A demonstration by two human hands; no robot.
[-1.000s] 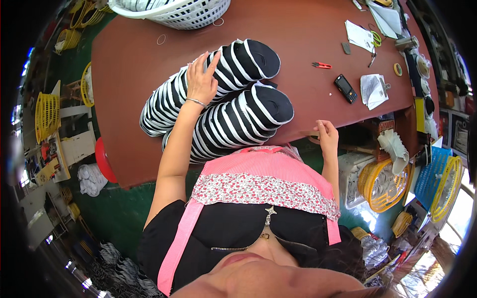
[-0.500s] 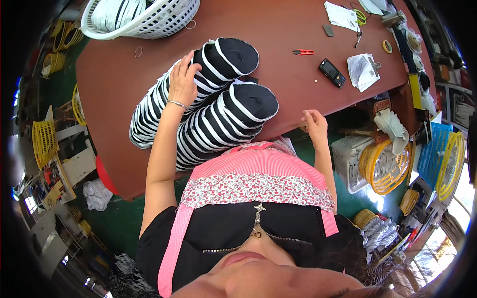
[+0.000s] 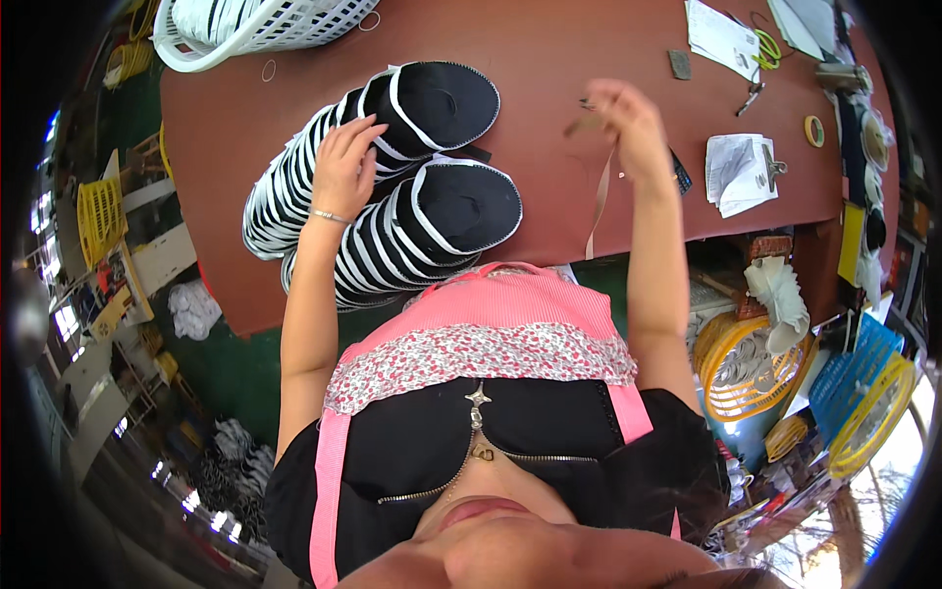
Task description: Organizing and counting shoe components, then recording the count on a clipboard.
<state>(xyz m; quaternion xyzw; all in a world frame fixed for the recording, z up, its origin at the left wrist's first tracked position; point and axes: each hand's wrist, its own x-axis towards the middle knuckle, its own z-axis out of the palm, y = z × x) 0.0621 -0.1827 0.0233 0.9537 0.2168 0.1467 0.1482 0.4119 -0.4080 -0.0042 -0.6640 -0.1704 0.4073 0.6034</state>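
Two long rows of nested black pieces with white edges and rounded ends, resembling shoe uppers, lie on the table: a far row [image 3: 444, 106] and a near row [image 3: 466, 208]. My left hand [image 3: 343, 162] rests on the far row, fingers extended and lying over the pieces. Over the table to the right, my right hand [image 3: 628, 123] is raised with fingers bent, slightly blurred. A narrow tan strip [image 3: 601, 201] hangs from its fingers down to the table's front edge. Just beyond those fingers, the small thread snips are mostly covered.
A white basket [image 3: 294, 29] of similar pieces stands at the far left. On the right lie a black handheld device [image 3: 679, 172], partly hidden, clipped papers [image 3: 741, 172], a tape roll [image 3: 813, 131] and green-handled scissors [image 3: 766, 49]. Yellow baskets [image 3: 751, 363] stand below the table's right side.
My right hand has risen from beside the table's front edge to above the tabletop, and the tan strip now shows hanging from it. My left hand stays on the far row. The view has shifted slightly.
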